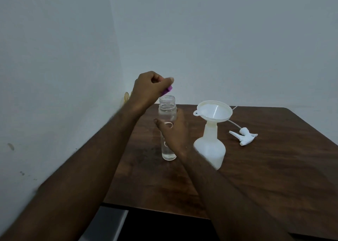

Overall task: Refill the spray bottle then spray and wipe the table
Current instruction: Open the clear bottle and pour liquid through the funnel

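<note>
A dark wooden table [265, 176] stands in a corner of 2 pale walls [219, 39]. Near its far left edge, the right hand [175, 134] wraps a clear bottle [167, 108]; the left hand [150, 87] pinches a purple cap [169, 89] just above. Beside it stands the white spray bottle [210, 149] with a funnel [213, 110]; its trigger head [244, 135] lies nearer the far right corner.

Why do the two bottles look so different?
The clear bottle is see-through and slim; the spray bottle is white, cloudy and wide at the bottom. The spray bottle has a funnel in its neck; the clear bottle's mouth is open. The right hand holds only the clear bottle. Both stand upright, uncapped.
</note>
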### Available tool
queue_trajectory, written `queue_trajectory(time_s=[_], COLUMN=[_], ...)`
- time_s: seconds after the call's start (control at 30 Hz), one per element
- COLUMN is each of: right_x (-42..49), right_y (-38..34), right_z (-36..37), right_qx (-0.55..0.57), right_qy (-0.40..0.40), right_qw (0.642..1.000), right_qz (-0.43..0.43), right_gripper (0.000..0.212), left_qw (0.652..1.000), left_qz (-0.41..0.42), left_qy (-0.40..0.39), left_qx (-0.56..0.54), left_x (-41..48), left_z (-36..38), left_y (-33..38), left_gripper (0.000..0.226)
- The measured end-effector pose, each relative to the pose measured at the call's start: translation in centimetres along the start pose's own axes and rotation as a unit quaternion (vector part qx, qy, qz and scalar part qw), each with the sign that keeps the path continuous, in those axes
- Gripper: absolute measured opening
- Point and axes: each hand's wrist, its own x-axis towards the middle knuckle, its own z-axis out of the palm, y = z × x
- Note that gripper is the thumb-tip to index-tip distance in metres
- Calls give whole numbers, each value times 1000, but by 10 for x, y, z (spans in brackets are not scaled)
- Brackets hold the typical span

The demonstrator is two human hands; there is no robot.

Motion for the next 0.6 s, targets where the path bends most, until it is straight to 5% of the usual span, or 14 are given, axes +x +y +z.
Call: queue_trajectory(time_s=[0.17,0.37,0.6], right_x=[-2,-2,-2], right_y=[0,0,0], right_z=[-4,-2,-2], right_qx=[16,17,11], right_qy=[3,-3,1], right_qw=[1000,1000,1000], right_qz=[-15,-10,-16], right_gripper=[63,66,63], left_qw=[998,980,972], left_qz=[-35,-63,-44], left_qy=[-38,45,71], left_qx=[-26,-182,-217], left_x=[-9,-8,-11], left_z=[-4,-8,-1], left_y=[-15,-10,-12], left_gripper=[33,33,20])
